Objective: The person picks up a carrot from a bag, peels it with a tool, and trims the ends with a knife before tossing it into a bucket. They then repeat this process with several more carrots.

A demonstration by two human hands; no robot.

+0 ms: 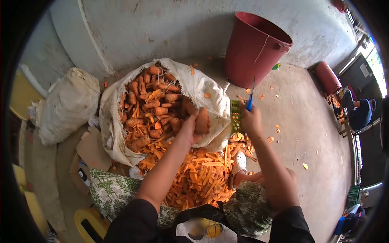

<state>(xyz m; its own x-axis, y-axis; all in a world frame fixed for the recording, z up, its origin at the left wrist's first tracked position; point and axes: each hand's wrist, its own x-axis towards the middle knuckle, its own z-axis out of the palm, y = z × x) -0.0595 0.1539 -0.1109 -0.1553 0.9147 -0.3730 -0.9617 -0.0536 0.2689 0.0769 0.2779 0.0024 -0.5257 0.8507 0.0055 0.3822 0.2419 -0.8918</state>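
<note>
My left hand (190, 130) is closed around a thick carrot (201, 121) at the right side of the open white sack (212, 87). Whole, dirt-stained carrots (152, 104) fill that sack, with peeled strips among them. In my right hand (252, 119) is a knife with a blue handle (249, 103), its thin blade pointing up and away from me. Beside the right hand stands a green piece with rows of holes (236, 115), partly hidden by the fingers. Below both forearms, a large heap of orange carrot peelings (198, 176) lies between my legs.
A tall red bin (251, 48) with a cracked side stands against the wall. On the left are a full, closed white sack (73, 105) and a cardboard box (94, 150). Scattered peel bits (305, 166) dot the concrete floor. Another person (358, 113) sits at the far right.
</note>
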